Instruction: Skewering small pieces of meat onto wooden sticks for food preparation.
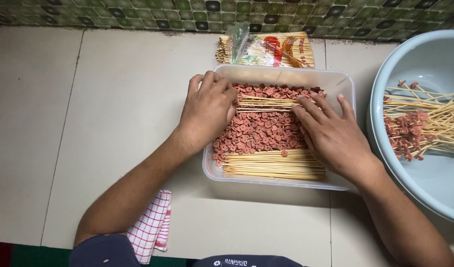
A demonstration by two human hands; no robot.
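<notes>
Hands, two of them, work inside one clear plastic tub that sits on the pale tiled tabletop. Left hand rests at the tub's left wall, fingers curled over the ends of an upper bundle of bamboo skewers; whether its grip has closed on any stick I cannot tell, since the knuckles hide the fingertips. Right hand lies flat with fingers spread, its grip wide and holding nothing, fingertips pressing on the other end of that same bundle.

Inside the tub are a bed of small reddish sausage slices (too many to count) and two bundles of skewers: the upper one between the hands and a thicker lower bundle along the near wall.

One pale blue basin stands just right of the tub, holding a loose pile of threaded skewers with reddish pieces at their tips. One printed plastic packet of skewers lies behind the tub, against the green tiled wall. One red-and-white checked cloth lies at the near edge, beside the left forearm.
</notes>
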